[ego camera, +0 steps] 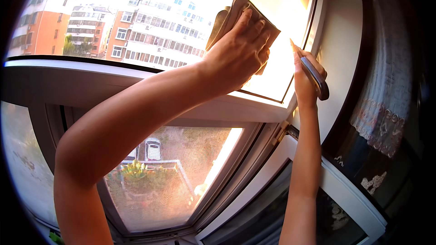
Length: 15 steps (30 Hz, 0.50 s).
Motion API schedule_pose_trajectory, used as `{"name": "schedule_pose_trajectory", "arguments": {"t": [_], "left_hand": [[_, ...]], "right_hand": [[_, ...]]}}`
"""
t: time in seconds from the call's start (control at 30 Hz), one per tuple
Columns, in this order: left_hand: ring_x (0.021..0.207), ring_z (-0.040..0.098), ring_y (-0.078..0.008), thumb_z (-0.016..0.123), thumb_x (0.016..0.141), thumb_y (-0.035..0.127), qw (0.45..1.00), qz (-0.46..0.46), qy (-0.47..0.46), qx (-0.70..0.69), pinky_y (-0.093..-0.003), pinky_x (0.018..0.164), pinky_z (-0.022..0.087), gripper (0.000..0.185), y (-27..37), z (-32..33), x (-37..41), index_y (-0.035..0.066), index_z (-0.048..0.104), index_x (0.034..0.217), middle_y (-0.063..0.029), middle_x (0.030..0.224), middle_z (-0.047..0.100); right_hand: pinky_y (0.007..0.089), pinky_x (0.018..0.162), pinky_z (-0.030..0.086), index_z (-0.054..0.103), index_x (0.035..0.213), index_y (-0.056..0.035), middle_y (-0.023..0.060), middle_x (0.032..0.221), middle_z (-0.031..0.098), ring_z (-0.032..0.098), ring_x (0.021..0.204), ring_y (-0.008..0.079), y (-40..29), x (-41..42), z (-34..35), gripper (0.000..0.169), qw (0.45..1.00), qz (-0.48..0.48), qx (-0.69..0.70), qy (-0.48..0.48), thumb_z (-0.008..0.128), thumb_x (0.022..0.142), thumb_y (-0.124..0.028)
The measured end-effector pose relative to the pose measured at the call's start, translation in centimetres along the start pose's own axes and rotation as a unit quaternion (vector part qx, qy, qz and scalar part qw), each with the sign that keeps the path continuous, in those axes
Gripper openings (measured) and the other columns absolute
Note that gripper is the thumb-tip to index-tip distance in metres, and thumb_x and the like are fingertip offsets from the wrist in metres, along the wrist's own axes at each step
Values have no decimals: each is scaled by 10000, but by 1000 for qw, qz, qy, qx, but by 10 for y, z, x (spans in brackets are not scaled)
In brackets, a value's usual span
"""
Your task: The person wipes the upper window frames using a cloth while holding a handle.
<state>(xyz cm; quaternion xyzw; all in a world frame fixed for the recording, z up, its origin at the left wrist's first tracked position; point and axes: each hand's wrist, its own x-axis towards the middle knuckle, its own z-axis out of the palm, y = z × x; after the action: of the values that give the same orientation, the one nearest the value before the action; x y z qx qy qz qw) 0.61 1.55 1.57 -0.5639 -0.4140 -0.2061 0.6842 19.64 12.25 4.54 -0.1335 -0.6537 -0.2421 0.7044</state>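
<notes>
My left hand [238,47] presses a folded brown cloth [221,27] against the upper window pane [184,17], fingers spread over it. To its right, near the side of the white window frame [316,17], my right hand [308,71] grips a tool by its dark handle [315,78]. A thin pale edge of that tool points up and left towards the glass; its full shape cannot be made out. Strong glare covers the pane between and above the two hands.
Below are a window with an insect screen [160,183] and, at lower right, an open white-framed sash [354,194]. A lace-edged curtain [385,109] hangs at the right. Apartment buildings [153,30] stand outside. A green leaf [56,238] shows at lower left.
</notes>
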Motion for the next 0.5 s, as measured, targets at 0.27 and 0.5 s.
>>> {"name": "schedule_pose_trajectory", "arguments": {"t": [0.27, 0.5], "left_hand": [[1368, 406, -290, 748, 782, 314, 1000, -1, 7, -7, -539, 1191, 150, 646, -1, -2, 0, 78, 539, 1345, -127, 1420, 503], [1368, 406, -291, 745, 789, 312, 1000, -4, -7, -8, -541, 1191, 150, 625, 0, -3, 0, 77, 551, 1334, -125, 1420, 503]], "right_hand": [[257, 559, 506, 750, 974, -35, 129, 737, 717, 689, 617, 148, -2, -4, 1, 151, 999, -33, 1, 18, 704, 834, -6], [258, 578, 503, 746, 976, -27, 129, 730, 712, 679, 612, 139, 4, 3, 1, 152, 999, -31, -5, 8, 692, 836, -3]]}}
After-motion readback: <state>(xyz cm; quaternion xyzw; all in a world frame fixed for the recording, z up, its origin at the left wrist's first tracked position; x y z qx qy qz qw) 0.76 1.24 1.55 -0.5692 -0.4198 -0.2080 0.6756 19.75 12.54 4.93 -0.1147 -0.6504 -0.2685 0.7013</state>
